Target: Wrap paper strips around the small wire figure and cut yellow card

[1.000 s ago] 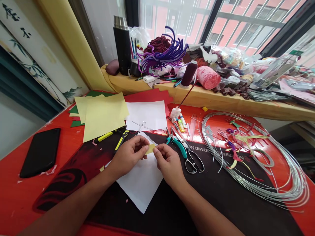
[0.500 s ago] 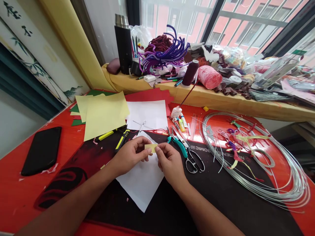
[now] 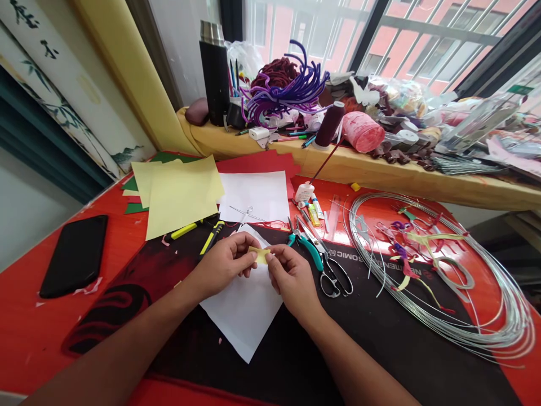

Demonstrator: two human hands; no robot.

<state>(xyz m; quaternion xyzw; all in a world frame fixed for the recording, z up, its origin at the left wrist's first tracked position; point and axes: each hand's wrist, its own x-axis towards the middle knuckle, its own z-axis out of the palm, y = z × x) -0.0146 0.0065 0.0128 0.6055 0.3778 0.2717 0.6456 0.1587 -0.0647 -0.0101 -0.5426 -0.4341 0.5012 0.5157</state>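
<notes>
A small piece of yellow paper (image 3: 261,256) is stretched between my two hands, its top edge slightly curved. My left hand (image 3: 228,260) pinches its left end between thumb and fingers. At the other end, my right hand (image 3: 291,276) pinches it the same way. Both hands hover over a white sheet (image 3: 247,324) that lies cornerwise on the black mat (image 3: 177,361). Just right of my right hand lie teal-handled pliers (image 3: 308,251) and metal scissors (image 3: 333,276). A yellow-and-black utility knife (image 3: 211,238) rests beyond my left hand.
Yellow sheets (image 3: 181,194), a white sheet (image 3: 253,189) and red paper (image 3: 257,162) lie at the back. A glue bottle (image 3: 304,193) stands near them. Coiled wire (image 3: 502,299) spreads at right, a black phone (image 3: 74,256) at left. A crowded sill holds a flask (image 3: 214,79).
The yellow paper has gone from flat to slightly bent between my fingers. Both hands keep nearly the same place, and the view has shifted a little.
</notes>
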